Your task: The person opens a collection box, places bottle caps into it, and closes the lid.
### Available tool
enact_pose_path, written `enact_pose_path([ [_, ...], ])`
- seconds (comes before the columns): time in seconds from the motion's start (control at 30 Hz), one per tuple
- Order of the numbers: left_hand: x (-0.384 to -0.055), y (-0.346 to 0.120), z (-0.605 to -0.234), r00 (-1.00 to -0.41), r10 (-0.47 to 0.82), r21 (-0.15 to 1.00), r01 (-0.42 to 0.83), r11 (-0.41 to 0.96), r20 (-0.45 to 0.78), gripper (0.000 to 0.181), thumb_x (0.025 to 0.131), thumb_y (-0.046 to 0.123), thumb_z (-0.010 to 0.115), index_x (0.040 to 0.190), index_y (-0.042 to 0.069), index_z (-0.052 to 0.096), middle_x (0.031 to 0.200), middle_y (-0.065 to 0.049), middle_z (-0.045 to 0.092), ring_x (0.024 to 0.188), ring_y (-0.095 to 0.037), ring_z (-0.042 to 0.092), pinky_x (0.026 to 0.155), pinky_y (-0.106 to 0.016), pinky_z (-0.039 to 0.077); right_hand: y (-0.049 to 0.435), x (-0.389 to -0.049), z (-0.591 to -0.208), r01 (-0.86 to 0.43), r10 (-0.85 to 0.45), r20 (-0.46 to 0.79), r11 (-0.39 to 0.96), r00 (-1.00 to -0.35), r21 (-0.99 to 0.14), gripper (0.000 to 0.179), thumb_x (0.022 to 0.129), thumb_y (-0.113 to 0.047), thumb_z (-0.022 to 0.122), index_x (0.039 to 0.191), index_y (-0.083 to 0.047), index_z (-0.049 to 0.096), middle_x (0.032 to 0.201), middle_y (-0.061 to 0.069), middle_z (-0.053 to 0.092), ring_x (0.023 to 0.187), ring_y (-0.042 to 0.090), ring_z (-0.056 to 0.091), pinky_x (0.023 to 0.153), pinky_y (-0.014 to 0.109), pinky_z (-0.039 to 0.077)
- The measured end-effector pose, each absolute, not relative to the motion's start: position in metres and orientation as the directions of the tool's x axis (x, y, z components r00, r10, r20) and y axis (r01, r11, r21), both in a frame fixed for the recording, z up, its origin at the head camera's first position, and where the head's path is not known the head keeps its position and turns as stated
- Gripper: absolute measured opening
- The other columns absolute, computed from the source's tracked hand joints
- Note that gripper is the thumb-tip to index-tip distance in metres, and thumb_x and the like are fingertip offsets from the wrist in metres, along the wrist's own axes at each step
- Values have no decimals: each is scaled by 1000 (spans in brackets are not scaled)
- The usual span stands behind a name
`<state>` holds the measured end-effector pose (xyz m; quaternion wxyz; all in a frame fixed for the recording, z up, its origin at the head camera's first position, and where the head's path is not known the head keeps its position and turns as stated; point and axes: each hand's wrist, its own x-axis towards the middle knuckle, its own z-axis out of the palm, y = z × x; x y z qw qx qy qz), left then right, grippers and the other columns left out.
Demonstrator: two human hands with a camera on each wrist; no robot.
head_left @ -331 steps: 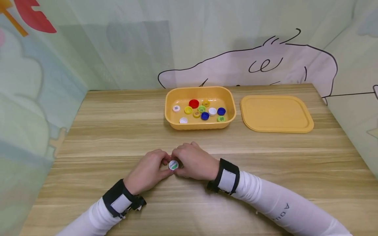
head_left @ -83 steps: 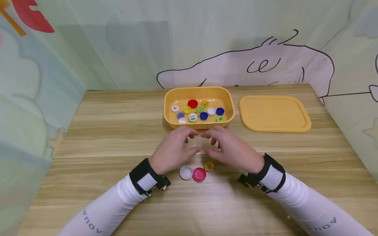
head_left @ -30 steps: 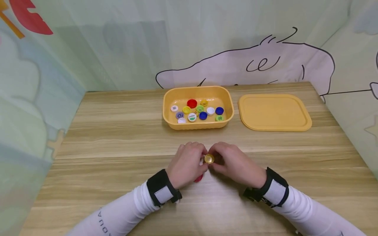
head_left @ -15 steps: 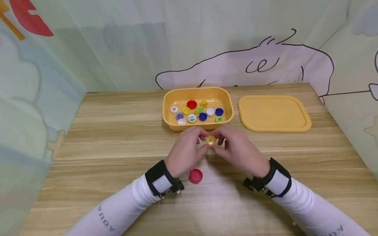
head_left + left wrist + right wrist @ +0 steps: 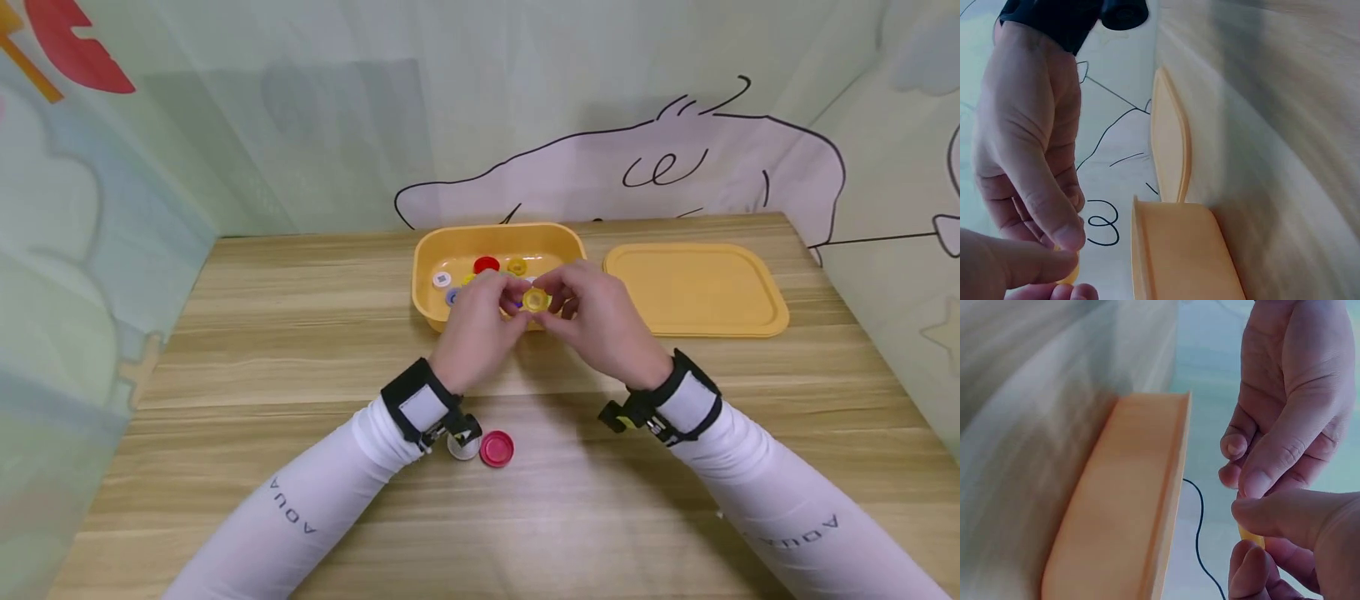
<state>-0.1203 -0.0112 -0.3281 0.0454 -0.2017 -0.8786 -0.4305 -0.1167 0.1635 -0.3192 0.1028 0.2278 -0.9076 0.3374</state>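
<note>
Above the front part of a yellow plastic box (image 5: 426, 308), my left hand (image 5: 477, 333) and right hand (image 5: 603, 325) meet at a yellow bottle cap (image 5: 536, 300). Thumb and fingers of each hand pinch it from opposite sides. In the left wrist view the cap (image 5: 1071, 275) shows between the fingertips, clear of the box wall (image 5: 1185, 250). Inside the box lie loose bottle caps, among them a red cap (image 5: 487, 264), a yellow one and a white cap (image 5: 442, 279); my hands hide several others.
A pinkish-red cap (image 5: 497, 448) and a whitish cap (image 5: 463, 447) lie on the wooden table (image 5: 300, 333) nearer the body; the left wrist strap partly covers the whitish one. To the right of the box lies its flat yellow lid (image 5: 697, 290). A printed curtain (image 5: 300, 150) stands behind.
Both hands have lifted the yellow cap off the table and carried it forward to over the box. Earlier, a white green-marked cap and a purple cap came into the box.
</note>
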Motion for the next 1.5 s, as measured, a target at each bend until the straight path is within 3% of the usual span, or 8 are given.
enact_pose_path([
  [0.3, -148, 0, -323, -936, 273, 794, 336, 506, 221, 32, 85, 11, 63, 116, 9, 58, 99, 1, 57, 85, -5, 52, 72, -18, 47, 169, -148, -316, -419, -277, 316, 658, -907, -626, 31, 77, -10, 73, 105, -8, 59, 88, 1, 56, 74, 9, 55, 64, 28, 51],
  [0.77, -186, 12, -333, -962, 264, 893, 174, 415, 65, 33, 87, 12, 61, 119, 12, 52, 114, -2, 55, 100, -13, 54, 82, -21, 46, 175, -189, -321, -190, -182, 85, 706, -980, -682, 34, 84, -12, 65, 116, -7, 57, 106, 7, 59, 91, 17, 56, 78, 34, 50],
  [1.33, -195, 11, -343, -971, 236, 888, 127, 443, 21, 39, 87, 19, 61, 124, 18, 47, 124, 2, 48, 108, -16, 50, 87, -25, 44, 173, -192, -325, -142, -185, 15, 700, -983, -700, 43, 88, -13, 60, 128, -7, 47, 119, 9, 52, 99, 17, 54, 78, 32, 51],
  [1.5, -187, 1, -341, -967, 244, 880, 177, 440, 72, 40, 88, 21, 60, 125, 18, 47, 121, 2, 49, 106, -16, 50, 85, -25, 44, 173, -183, -326, -184, -215, 45, 691, -976, -699, 45, 87, -17, 62, 129, -10, 46, 120, 7, 51, 98, 14, 53, 74, 29, 52],
])
